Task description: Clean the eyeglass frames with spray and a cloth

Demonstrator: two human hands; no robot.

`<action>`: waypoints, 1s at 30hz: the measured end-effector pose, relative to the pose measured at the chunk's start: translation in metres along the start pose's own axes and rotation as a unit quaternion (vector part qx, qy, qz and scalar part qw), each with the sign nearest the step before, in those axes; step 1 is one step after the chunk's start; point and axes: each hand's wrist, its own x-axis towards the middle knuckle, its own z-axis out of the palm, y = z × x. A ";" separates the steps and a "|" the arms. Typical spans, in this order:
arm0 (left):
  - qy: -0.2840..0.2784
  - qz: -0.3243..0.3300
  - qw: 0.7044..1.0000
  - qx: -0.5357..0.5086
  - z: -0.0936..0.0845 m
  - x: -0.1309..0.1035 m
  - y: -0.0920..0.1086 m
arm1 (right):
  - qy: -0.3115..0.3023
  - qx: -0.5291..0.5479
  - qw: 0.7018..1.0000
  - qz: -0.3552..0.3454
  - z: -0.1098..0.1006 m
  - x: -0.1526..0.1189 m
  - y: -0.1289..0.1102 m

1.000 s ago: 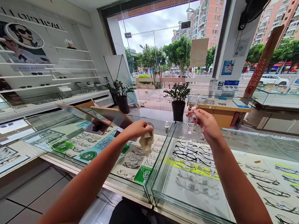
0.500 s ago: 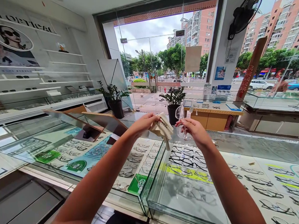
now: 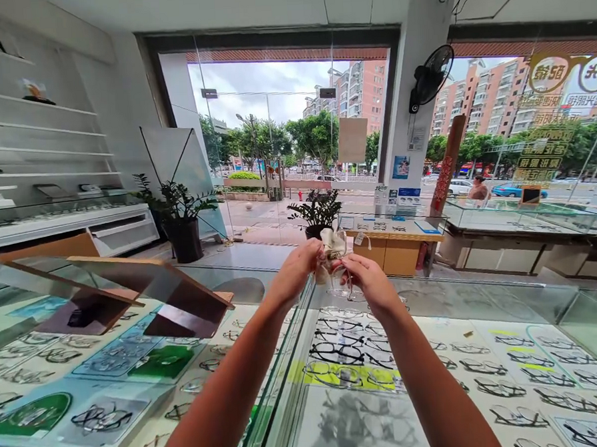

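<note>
Out over the glass display case, my two hands are close together. My left hand (image 3: 308,260) is closed on a cream cleaning cloth (image 3: 333,240), which is bunched up against a pair of thin-framed eyeglasses (image 3: 340,289). Pinched between the fingers of my right hand (image 3: 366,276) is the frame of these eyeglasses. A small white tag (image 3: 361,238) hangs beside them on the right. The cloth and my fingers hide much of the upper part of the eyeglasses.
Below my arms, a glass display case (image 3: 305,356) holds rows of eyeglasses (image 3: 338,351). Tilted mirrors (image 3: 181,283) stand on the counter at left. Potted plants (image 3: 184,239) are near the window, and a wooden cabinet (image 3: 405,254) stands behind my right hand.
My hands have come together, bringing the cloth onto the eyeglasses; before, they were held apart. The view has turned to the right.
</note>
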 end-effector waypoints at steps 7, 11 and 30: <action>0.064 0.023 0.996 -0.050 0.004 0.006 -0.015 | -0.039 -0.013 0.999 -0.004 0.001 0.002 0.002; 0.045 -0.031 0.991 -0.122 0.003 0.007 -0.017 | -0.064 -0.029 0.997 -0.027 0.003 0.001 0.000; -0.102 -0.063 0.975 -0.189 -0.012 0.005 -0.013 | -0.078 0.063 0.995 0.025 0.009 0.003 0.014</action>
